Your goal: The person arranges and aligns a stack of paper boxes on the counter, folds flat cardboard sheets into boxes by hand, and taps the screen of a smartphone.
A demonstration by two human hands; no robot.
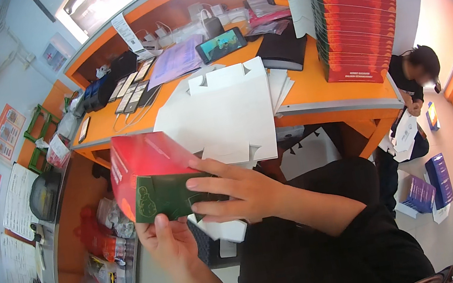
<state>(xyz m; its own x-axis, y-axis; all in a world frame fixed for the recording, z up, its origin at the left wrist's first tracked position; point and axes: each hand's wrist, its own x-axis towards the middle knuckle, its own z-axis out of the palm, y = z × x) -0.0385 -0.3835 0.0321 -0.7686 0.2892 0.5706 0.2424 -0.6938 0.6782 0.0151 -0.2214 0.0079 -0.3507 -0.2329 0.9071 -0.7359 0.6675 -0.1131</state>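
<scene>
Box point(149, 177) tilted, long axis up-left

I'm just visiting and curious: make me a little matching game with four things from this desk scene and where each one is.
Things:
1. red and green box
2. flat white cardboard sheets
3. stack of red boxes
4. phone with lit screen

Places:
A. far right of the orange desk, piled high
B. held in both hands
C. propped at the back of the desk
D. lying at the desk's front edge

Pairs: 1-B, 2-D, 3-A, 4-C

Glossy red-and-green cardboard box point(146, 178); matt white card sheets point(228, 111).
</scene>
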